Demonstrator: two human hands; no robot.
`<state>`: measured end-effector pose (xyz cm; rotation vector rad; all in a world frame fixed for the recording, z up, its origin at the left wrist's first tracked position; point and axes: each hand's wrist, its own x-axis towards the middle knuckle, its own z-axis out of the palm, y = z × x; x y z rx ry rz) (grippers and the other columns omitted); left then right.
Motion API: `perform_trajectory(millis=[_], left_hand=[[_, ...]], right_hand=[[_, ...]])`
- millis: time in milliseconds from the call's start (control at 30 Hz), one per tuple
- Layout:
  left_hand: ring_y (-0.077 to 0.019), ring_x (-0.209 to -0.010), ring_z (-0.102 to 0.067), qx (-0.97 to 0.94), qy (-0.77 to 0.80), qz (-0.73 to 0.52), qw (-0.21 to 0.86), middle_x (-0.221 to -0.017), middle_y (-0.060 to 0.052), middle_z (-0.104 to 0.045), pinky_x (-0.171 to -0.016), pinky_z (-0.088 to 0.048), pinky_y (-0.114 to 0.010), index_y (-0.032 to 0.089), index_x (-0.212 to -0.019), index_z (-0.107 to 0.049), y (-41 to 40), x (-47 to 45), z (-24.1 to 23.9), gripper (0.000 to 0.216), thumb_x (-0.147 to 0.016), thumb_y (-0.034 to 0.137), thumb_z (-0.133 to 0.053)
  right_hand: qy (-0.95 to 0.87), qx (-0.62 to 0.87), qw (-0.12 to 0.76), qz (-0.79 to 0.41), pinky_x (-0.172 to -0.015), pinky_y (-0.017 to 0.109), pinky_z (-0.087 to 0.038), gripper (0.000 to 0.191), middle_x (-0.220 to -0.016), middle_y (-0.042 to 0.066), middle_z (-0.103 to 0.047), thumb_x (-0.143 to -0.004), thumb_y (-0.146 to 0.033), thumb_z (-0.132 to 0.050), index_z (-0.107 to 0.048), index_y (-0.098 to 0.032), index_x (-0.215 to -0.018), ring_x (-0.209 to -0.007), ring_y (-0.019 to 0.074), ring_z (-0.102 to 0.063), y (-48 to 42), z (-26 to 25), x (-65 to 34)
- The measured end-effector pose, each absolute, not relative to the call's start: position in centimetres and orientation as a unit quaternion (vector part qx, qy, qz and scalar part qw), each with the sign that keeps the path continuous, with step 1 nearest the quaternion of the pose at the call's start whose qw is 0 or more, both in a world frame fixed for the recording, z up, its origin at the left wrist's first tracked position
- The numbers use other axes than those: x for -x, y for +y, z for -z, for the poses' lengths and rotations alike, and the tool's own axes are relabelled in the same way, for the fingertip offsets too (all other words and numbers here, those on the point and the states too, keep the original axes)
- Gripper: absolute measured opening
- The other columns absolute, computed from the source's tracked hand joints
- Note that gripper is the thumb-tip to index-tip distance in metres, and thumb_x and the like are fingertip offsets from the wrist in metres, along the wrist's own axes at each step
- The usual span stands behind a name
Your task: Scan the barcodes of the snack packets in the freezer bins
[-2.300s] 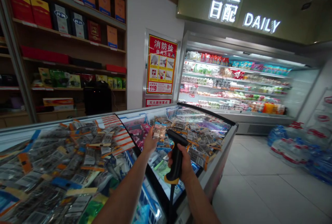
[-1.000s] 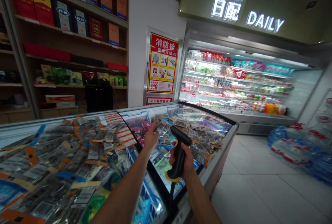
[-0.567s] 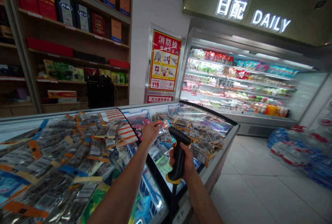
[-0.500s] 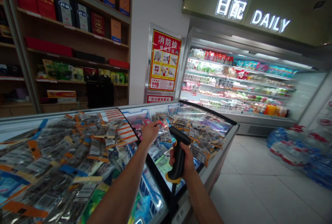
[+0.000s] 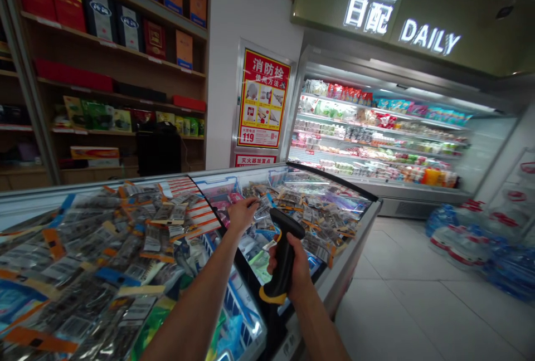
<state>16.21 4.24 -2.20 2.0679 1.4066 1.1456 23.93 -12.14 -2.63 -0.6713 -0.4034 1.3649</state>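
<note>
Wrapped round the handle of a black and yellow barcode scanner [image 5: 284, 258] is my right hand [image 5: 298, 269]. The scanner's head points away from me, toward a small clear packet [image 5: 264, 206] with a white label and a blue edge. My left hand [image 5: 242, 213] pinches that packet by its left side, above the freezer's glass. Many similar packets [image 5: 309, 210] with orange and blue edges lie on the glass beyond the scanner. A larger spread of packets [image 5: 92, 249] covers the glass on the left.
The chest freezer [image 5: 359, 238] has a dark frame bar between its glass lids. Behind it stand a shelf of boxes [image 5: 100, 15] and a lit refrigerated case [image 5: 376, 127]. Bundled water bottles [image 5: 463, 233] sit on the floor at right.
A red light that showed on the packet is gone. The scanner has tilted, its handle base swinging slightly left. My left hand still grips the packet.
</note>
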Motion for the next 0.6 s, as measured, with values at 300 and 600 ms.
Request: perform_trajectory(millis=[300,600], left_hand=[[-0.0171,-0.086,-0.057,-0.727,0.500,-0.415,0.222,-0.088,0.001,-0.066,-0.074,-0.036,-0.026,0.025,-0.088,-0.065,4.0,-16.5,2.2,0.028,-0.073,0.034,-0.044],[-0.0259,-0.092,-0.054,-0.681,0.654,-0.322,0.077,-0.096,-0.005,-0.064,-0.081,-0.030,-0.043,0.026,-0.097,-0.060,4.3,-7.5,0.7,0.033,-0.073,0.027,-0.037]], right_hand=[[-0.180,0.338,0.708,-0.594,-0.033,0.018,-0.033,0.025,-0.044,-0.001,-0.054,-0.063,-0.040,-0.054,-0.050,-0.016,-0.069,-0.033,0.0082,-0.045,-12.5,0.8,-22.9],[-0.174,0.364,0.728,-0.554,-0.033,0.018,-0.034,0.025,-0.043,-0.002,-0.053,-0.062,-0.039,-0.056,-0.050,-0.016,-0.069,-0.034,0.0083,-0.045,-11.7,1.1,-25.1]])
